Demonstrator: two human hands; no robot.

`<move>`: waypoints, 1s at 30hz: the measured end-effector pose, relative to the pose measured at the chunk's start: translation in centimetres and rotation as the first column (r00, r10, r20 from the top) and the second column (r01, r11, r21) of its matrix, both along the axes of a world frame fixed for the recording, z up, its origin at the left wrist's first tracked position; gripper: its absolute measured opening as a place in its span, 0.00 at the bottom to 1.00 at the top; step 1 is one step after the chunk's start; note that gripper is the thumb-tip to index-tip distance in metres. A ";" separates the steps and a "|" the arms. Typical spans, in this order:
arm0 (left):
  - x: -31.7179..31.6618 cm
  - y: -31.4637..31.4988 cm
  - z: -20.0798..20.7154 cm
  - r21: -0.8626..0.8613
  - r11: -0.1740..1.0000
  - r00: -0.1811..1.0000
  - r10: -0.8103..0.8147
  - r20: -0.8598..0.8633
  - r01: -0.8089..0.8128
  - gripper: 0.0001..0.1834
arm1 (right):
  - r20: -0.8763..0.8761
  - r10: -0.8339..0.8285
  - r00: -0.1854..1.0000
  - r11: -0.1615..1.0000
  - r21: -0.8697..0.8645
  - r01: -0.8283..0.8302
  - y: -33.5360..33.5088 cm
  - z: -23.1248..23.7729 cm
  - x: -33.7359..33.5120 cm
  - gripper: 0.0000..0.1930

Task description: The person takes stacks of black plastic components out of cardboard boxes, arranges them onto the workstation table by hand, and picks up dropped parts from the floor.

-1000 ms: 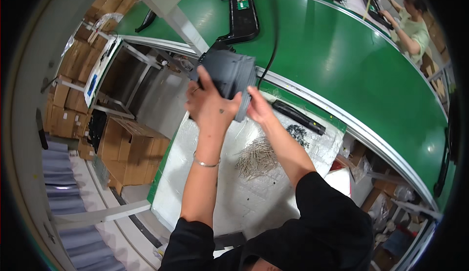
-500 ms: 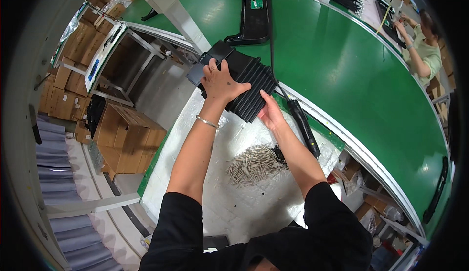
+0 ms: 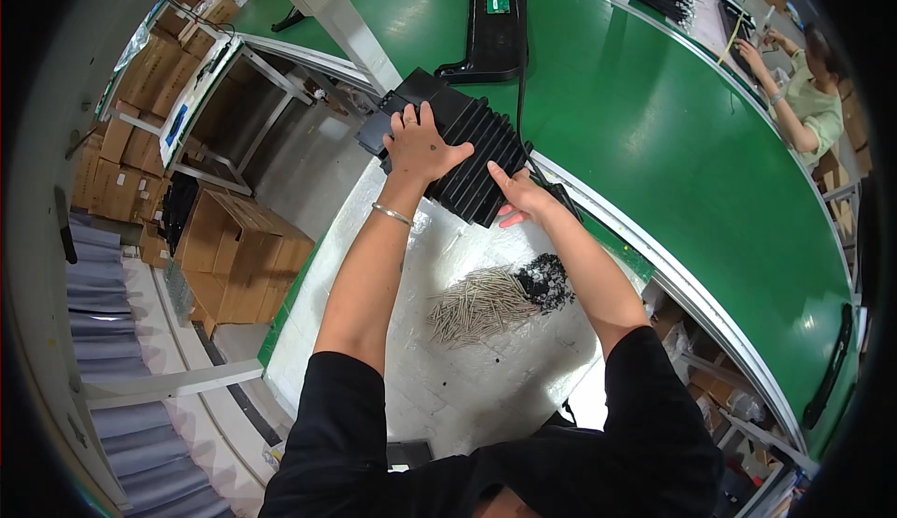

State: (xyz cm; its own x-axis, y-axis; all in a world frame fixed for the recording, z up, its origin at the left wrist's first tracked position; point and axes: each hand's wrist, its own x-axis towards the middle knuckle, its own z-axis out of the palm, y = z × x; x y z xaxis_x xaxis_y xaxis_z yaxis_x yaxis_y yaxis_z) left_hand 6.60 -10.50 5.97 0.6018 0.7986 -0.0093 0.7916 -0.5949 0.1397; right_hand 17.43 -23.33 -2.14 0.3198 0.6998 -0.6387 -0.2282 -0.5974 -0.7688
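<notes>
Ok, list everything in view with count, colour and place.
ribbed stack: one, black, upper middle
tabletop: one, white, below ribbed stack
pins: one pile, silvery, on tabletop
bits: one pile, black, beside pins
long table: one, green, across top and right
panel: one, black, on long table
circuit board: one, green, on panel
cable: one, black, upper middle
boxes: several, brown, left
curtain: at least one, grey, lower left
co-worker: one, pale green top, upper right
sleeves: two, black, lower edge
left hand: one, bare, on ribbed stack
right hand: one, bare, on ribbed stack
</notes>
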 end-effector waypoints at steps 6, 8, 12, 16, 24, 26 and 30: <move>0.2 -0.3 -0.6 0.026 1.000 1.000 -0.012 -0.009 0.013 0.54 | -0.581 -0.193 0.791 0.890 0.237 0.391 -0.4 -2.3 0.2 0.40; 0.3 -0.7 -0.5 0.005 1.000 1.000 -0.017 -0.018 0.017 0.54 | -0.517 -0.283 0.808 0.860 0.235 0.452 -0.3 -3.0 -0.3 0.39; 0.1 -0.4 -0.6 -0.010 1.000 1.000 -0.013 0.022 0.013 0.54 | -0.239 -0.302 0.923 0.917 0.191 0.350 -0.3 -1.2 -0.5 0.31; -0.1 -0.5 -1.0 -0.022 1.000 0.999 0.017 0.050 -0.016 0.55 | -0.159 -0.291 0.943 0.935 0.162 0.316 -0.6 -0.9 -2.5 0.23; 0.3 -0.5 -1.1 -0.011 1.000 0.998 -0.021 0.058 0.022 0.54 | -0.189 -0.360 0.914 0.888 0.231 0.397 1.2 -5.9 -4.1 0.28; 0.0 -0.3 -1.0 0.022 1.000 0.996 -0.013 0.083 0.011 0.54 | 0.084 -0.126 0.988 0.985 0.127 0.115 0.9 -3.3 -3.3 0.31; -0.3 0.0 -0.9 0.057 0.996 0.993 -0.078 0.090 0.073 0.50 | 0.450 0.327 0.831 0.944 -0.116 -0.309 1.1 0.5 -1.7 0.25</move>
State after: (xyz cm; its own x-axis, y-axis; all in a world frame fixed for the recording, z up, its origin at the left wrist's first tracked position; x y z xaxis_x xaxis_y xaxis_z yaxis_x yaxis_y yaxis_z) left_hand 6.34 -10.55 5.06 0.6568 0.7487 0.0899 0.7294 -0.6610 0.1761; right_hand 15.77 -22.24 -1.59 0.3454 0.7926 -0.5025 0.3505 -0.6056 -0.7144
